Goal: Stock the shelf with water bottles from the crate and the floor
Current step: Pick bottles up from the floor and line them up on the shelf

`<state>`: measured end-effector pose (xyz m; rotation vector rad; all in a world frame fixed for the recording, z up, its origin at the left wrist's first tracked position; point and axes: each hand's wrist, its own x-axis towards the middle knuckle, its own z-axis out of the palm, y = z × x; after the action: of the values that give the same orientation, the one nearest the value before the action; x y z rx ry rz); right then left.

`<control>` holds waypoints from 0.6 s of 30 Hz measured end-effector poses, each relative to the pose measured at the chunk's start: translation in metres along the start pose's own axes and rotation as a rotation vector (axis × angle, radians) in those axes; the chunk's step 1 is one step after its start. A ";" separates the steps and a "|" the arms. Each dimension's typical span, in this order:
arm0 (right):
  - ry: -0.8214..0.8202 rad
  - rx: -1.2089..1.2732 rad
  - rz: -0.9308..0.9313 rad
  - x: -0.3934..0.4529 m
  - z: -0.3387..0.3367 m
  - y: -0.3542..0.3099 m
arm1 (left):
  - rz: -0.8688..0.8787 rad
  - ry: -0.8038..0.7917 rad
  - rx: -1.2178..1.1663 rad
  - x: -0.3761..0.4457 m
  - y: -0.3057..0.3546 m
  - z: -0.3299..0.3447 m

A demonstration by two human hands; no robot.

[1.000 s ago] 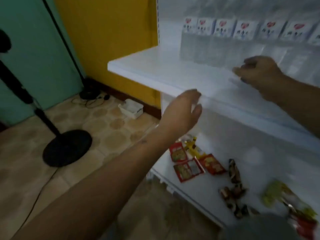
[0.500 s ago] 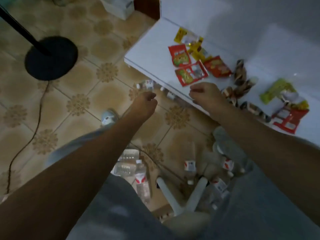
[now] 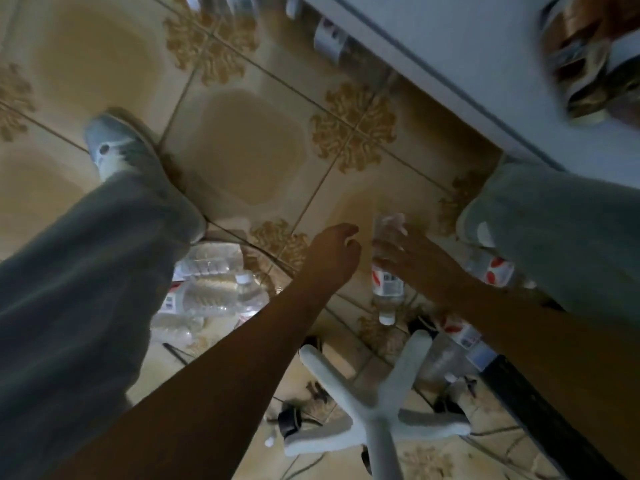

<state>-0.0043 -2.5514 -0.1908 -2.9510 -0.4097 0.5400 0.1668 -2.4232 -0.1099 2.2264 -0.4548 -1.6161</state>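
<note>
I look straight down at the tiled floor. A clear water bottle [image 3: 387, 280] with a red and white label lies there, cap toward me. My right hand [image 3: 407, 259] is wrapped over its upper part. My left hand [image 3: 334, 252] hovers just left of the bottle, fingers loosely curled and holding nothing. More water bottles [image 3: 207, 289] lie heaped by my left leg. Others [image 3: 493, 271] lie under my right leg. The white bottom shelf [image 3: 467, 57] runs across the upper right.
A white star-shaped chair base [image 3: 375, 407] with castors stands close below my hands. Snack packets [image 3: 585, 53] lie on the shelf. Some bottles [image 3: 329, 39] lie on the floor by the shelf edge. My left shoe [image 3: 110, 147] stands on the tiles.
My view dropped from the upper shelf to the floor. Both hands came down from the shelf edge, and my right hand closed over a bottle on the floor.
</note>
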 end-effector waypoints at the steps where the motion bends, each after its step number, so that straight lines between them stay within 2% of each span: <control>1: -0.040 -0.098 -0.121 0.005 0.003 0.009 | -0.022 0.006 -0.018 0.007 -0.007 0.004; 3: -0.048 -0.171 -0.278 0.020 0.014 0.019 | -0.075 0.019 -0.071 0.016 -0.020 0.007; 6: -0.106 -0.148 -0.279 0.038 0.005 0.023 | -0.126 0.050 -0.139 0.018 -0.031 0.003; 8: -0.119 -0.021 -0.069 0.042 -0.012 0.024 | -0.166 0.138 -0.243 0.012 -0.033 -0.008; 10: -0.121 0.188 0.269 0.041 -0.031 0.026 | -0.185 0.277 -0.369 0.002 -0.027 -0.027; 12: -0.083 0.547 0.559 0.044 -0.063 0.025 | -0.161 0.415 -0.437 -0.016 -0.014 -0.051; 13: 0.013 0.732 0.665 0.047 -0.085 0.024 | -0.124 0.461 -0.467 -0.026 -0.006 -0.062; 14: 0.138 0.856 0.741 0.051 -0.107 0.023 | -0.075 0.476 -0.495 -0.038 0.003 -0.072; 16: 0.327 0.938 0.814 0.058 -0.162 0.022 | 0.032 0.432 -0.515 -0.067 0.027 -0.087; 18: 0.456 0.959 0.777 0.063 -0.223 0.018 | 0.154 0.391 -0.527 -0.104 0.056 -0.100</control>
<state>0.1373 -2.5648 -0.0069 -2.0616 0.8328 0.0388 0.2282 -2.4164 0.0318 1.9686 -0.0734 -1.0318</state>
